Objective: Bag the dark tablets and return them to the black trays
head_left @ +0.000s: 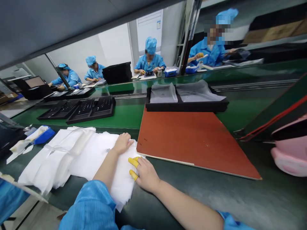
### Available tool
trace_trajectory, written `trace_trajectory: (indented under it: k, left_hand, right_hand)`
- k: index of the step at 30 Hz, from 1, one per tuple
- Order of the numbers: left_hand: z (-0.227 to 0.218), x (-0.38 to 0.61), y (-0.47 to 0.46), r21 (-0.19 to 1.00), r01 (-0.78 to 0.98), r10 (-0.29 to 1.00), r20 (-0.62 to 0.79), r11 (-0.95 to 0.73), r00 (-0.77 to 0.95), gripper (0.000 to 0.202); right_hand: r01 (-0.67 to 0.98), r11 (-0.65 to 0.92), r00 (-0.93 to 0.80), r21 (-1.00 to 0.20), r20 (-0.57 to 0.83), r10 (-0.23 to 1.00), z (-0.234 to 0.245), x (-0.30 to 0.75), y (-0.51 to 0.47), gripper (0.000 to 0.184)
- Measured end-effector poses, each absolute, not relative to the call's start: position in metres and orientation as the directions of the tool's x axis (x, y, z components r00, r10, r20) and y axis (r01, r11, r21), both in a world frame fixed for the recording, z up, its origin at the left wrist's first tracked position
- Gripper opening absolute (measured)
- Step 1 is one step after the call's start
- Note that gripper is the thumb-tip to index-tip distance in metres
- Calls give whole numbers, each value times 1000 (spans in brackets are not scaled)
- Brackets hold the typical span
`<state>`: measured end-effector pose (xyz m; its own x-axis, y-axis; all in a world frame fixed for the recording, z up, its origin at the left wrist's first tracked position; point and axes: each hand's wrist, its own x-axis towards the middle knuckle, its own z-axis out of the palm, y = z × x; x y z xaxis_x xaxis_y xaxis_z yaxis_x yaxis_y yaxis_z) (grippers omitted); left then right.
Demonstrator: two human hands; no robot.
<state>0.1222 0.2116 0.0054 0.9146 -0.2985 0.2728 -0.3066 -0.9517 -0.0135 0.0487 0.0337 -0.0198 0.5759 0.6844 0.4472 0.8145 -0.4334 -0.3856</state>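
A spread stack of white cloth sheets [79,153] lies on the dark green bench in front of me. My left hand [122,142] rests on the stack's right end, fingers curled down onto the top sheet. My right hand [142,171], with yellow finger cots on two fingers, pinches the near right edge of the same sheets. A red-brown board [192,140] lies just to the right of both hands, its left corner touching the cloth.
A black tray [185,105] with grey liners sits beyond the board on the green conveyor. Black trays [79,110] lie at left. A blue item and white scraps [35,137] are far left; a pink object [290,153] is at right. Several workers in blue sit across the belt.
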Motion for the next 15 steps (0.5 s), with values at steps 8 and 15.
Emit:
trace_trajectory:
  k: [8, 15]
  left_hand:
    - [4, 124, 201, 156, -329, -291, 223, -931, 930, 37]
    - [22, 118, 242, 834, -42, 419, 320, -551, 850, 47]
  right_hand:
    - [780, -486, 618, -395, 360, 699, -23, 52, 33, 30]
    - [837, -359, 547, -413, 630, 551, -30, 57, 31, 38]
